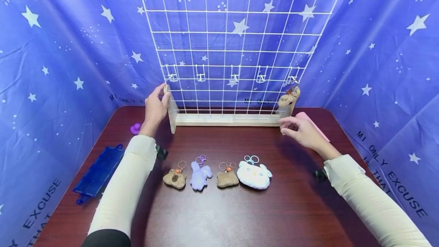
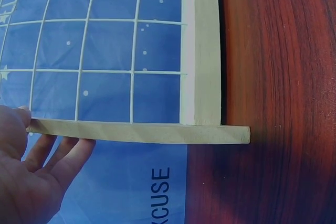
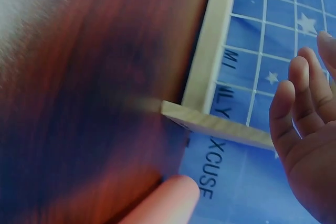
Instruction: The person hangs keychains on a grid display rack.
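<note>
A white wire grid rack [image 1: 226, 50] stands upright on a wooden base [image 1: 228, 119], with several clear hooks [image 1: 234, 78] along one row. My left hand [image 1: 156, 108] grips the top of the left wooden side post [image 2: 142, 131], thumb on one side and fingers on the other. My right hand [image 1: 300, 130] is by the base's right end, fingers loosely bent and nothing held. In the right wrist view its fingers are apart from the right post [image 3: 220, 124]. A brown plush keychain [image 1: 288, 98] hangs from the rightmost hook.
Before the rack lie a brown plush with a face [image 1: 175, 179], a purple plush [image 1: 200, 177], a plain brown plush [image 1: 228, 178] and a white plush [image 1: 254, 175]. A blue tray [image 1: 97, 172] and purple item [image 1: 135, 128] lie left; a pink item [image 1: 313, 125] lies right.
</note>
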Action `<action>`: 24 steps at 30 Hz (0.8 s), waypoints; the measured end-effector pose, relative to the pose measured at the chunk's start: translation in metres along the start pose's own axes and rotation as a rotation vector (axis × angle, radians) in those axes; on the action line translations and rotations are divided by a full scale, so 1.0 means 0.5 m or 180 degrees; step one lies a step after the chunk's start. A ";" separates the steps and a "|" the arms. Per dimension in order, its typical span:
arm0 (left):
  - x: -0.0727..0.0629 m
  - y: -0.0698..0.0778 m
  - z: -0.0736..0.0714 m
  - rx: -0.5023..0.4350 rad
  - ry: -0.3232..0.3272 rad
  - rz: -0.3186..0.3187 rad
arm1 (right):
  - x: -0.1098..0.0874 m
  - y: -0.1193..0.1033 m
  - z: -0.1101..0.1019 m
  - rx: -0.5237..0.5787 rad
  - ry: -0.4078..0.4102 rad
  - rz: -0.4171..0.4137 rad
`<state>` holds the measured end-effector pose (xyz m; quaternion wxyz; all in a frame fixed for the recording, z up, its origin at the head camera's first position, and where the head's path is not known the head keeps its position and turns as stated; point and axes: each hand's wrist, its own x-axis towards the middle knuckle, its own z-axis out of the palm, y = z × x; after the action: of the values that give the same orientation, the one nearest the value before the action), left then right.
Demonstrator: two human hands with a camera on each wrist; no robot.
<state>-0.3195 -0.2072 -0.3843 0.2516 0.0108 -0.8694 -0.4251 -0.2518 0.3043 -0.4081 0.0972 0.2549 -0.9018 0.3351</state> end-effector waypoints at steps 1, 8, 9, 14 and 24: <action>0.000 0.000 0.000 0.0002 0.0001 0.0009 | 0.000 -0.001 0.006 0.0039 -0.0053 0.0012; 0.002 0.000 0.000 -0.0026 0.0017 0.0027 | -0.003 -0.009 0.044 0.0006 -0.0413 0.0153; 0.002 0.000 0.000 -0.0027 0.0016 0.0026 | -0.004 -0.011 0.050 0.0003 -0.0455 0.0160; 0.001 0.000 -0.001 -0.0012 -0.0006 0.0020 | -0.006 -0.018 0.081 -0.0019 -0.0661 0.0097; 0.002 -0.003 0.001 0.0046 -0.0006 0.0022 | -0.001 -0.020 0.125 0.0049 -0.1213 -0.0065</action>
<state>-0.3210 -0.2081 -0.3851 0.2521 0.0091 -0.8728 -0.4179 -0.2464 0.2573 -0.4501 -0.0740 0.3236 -0.8987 0.2867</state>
